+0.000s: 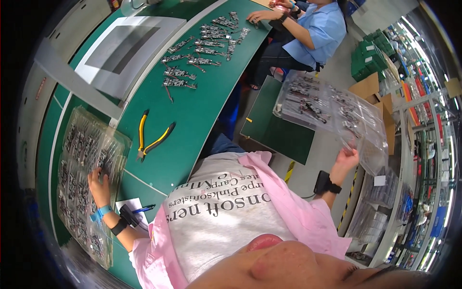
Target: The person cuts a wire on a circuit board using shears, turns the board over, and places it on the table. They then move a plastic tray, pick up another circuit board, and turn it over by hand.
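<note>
My left hand [99, 189] rests over a clear plastic tray [123, 139] at the left, its compartments filled with small circuit board assemblies [79, 139]. Its fingers are apart among the boards, and none looks gripped. Out to the right, my right hand [347, 158] has its fingers closed on the near edge of another clear plastic tray [375, 130]. This one holds dark board assemblies [313, 110] in some compartments and sits over a dark green surface [288, 139], partly overhanging it.
Yellow-and-black pliers [144, 139] lie on the green bench [192, 115]. Beyond them are several loose circuit boards [207, 50]. A blue pen [143, 209] lies by my left wrist. Across the bench sits a co-worker [322, 29]. Shelves, cardboard boxes [368, 89] and green bins [368, 60] stand right.
</note>
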Motion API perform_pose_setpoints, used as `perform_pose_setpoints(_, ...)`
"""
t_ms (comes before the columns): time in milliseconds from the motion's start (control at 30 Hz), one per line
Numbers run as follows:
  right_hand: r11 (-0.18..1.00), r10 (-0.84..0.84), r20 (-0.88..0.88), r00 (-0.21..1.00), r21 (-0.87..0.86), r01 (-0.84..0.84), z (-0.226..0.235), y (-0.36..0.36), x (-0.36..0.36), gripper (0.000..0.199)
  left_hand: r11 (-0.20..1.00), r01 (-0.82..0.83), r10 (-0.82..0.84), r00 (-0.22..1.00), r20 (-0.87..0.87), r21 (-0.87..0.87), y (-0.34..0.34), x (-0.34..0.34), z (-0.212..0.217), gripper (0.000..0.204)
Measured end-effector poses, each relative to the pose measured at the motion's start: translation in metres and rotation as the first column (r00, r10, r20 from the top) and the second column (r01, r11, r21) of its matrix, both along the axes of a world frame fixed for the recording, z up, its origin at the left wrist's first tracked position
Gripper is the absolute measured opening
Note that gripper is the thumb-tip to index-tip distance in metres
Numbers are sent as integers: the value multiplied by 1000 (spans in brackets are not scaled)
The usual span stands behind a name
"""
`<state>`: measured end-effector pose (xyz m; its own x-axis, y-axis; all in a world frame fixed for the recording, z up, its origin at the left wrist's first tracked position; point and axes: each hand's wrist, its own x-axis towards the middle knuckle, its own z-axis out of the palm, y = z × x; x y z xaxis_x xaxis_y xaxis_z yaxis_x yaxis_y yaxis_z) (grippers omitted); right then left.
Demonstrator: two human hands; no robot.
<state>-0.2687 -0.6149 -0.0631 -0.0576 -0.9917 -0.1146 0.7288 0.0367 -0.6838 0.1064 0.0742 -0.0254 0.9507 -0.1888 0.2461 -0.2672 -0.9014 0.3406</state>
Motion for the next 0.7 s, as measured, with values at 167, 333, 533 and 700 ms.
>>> perform_pose_setpoints(167,967,227,195,954,-157,-198,83,37,12,42,999,-34,34,999,10,-26,0,2,-6,30)
perform_pose_setpoints(333,884,404,230,885,-347,-313,120,44,60,35,999,-17,21,996,91,-44,-3,-8,0,29)
perform_pose_setpoints(533,677,710,305,635,-545,-495,123,41,194,40,997,-47,53,995,85,-64,-12,-10,-1,28)
perform_pose_setpoints(700,632,774,434,461,-496,-595,137,42,356,37,994,-96,100,988,114,-47,-5,-18,12,28)
